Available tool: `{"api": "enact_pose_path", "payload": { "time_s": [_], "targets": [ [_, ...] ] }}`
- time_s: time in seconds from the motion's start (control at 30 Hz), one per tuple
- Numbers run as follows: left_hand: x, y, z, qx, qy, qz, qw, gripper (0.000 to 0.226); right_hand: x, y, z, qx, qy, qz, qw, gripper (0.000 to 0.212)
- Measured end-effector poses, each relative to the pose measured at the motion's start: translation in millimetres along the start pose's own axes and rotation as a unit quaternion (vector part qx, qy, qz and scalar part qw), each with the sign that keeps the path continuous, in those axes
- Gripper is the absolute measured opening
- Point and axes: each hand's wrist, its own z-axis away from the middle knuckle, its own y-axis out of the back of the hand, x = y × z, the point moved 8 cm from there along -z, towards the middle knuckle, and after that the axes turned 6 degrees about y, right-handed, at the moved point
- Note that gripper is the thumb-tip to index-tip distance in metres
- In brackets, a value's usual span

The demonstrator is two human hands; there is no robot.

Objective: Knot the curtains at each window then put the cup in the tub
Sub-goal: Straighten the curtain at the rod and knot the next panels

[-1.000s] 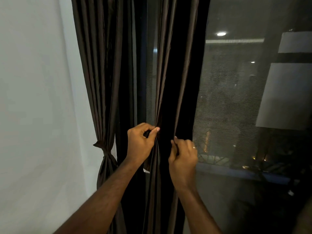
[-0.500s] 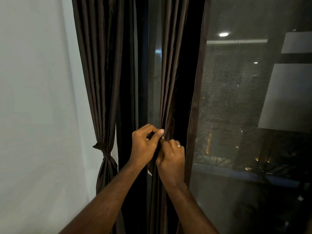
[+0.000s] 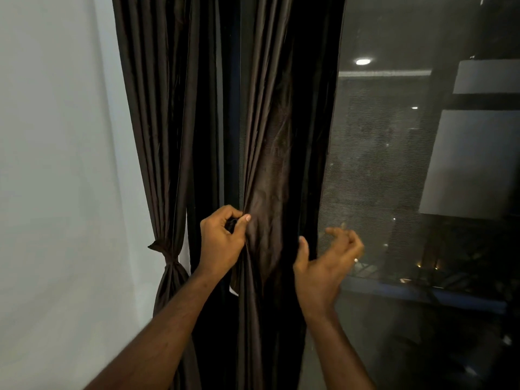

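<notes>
Two dark brown curtains hang at the window. The left curtain is tied in a knot at about hand height. The right curtain hangs loose. My left hand grips a gathered fold of the right curtain at its left edge. At the same curtain's right edge is my right hand, palm turned left, fingers loosely curled and blurred, with the thumb touching the cloth. Neither a cup nor a tub is in view.
A white wall fills the left side. Behind the curtains, a dark window pane with a mesh screen shows night reflections and a ceiling light. A sill runs across at the lower right.
My right hand has left its place beside my left hand, swung right and opened at the curtain's right edge. The right curtain now spreads wider. My left hand keeps its grip.
</notes>
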Motion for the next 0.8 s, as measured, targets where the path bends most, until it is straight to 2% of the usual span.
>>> {"api": "enact_pose_path", "payload": {
  "time_s": [0.13, 0.37, 0.6, 0.67, 0.73, 0.8],
  "targets": [
    [-5, 8, -7, 0.013, 0.001, -0.012, 1.0, 0.021, 33, 10, -14, 0.028, -0.045, 0.005, 0.999, 0.024],
    [-3, -4, -1, 0.013, -0.004, -0.004, 1.0, 0.02, 39, 10, 0, -0.003, -0.051, -0.005, 0.999, 0.027],
    [1, -18, 6, -0.001, -0.017, 0.001, 1.0, 0.021, -10, -4, 15, -0.066, 0.057, -0.013, 0.996, 0.008],
    [4, -23, 7, -0.005, -0.021, 0.002, 1.0, 0.022, -21, -13, 21, -0.09, 0.074, -0.024, 0.993, 0.011],
    [5, -26, 8, -0.01, -0.022, 0.004, 1.0, 0.022, -16, -13, 22, -0.07, 0.032, -0.046, 0.996, 0.011],
    [4, -26, 8, -0.014, -0.023, 0.006, 1.0, 0.022, -2, -7, 17, -0.031, -0.037, -0.066, 0.997, 0.026]
  ]
}}
